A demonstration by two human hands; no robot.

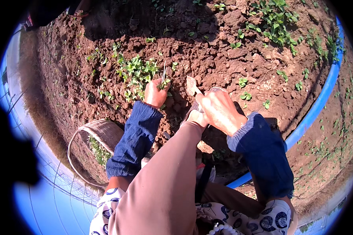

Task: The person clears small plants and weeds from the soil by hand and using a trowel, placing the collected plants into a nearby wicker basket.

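My left hand (pixel 156 91) is closed around a small leafy plant (pixel 164 83), whose pale roots or stems point upward. Beside that hand grows a clump of low green plants (pixel 136 69) in reddish, cloddy soil. My right hand (pixel 219 107) grips a small trowel (pixel 192 85); its flat, soil-marked blade points up and left, just above the ground. Most of the handle is hidden by the fingers. A gap of bare soil lies between the blade and my left hand.
A wicker basket (pixel 104 132) holding greens lies tilted at the left. A blue pipe (pixel 314 111) curves along the right. More green plants (pixel 278 25) grow at the upper right. My bent leg and foot are between my arms. Part of a dark-clothed person shows at the upper left.
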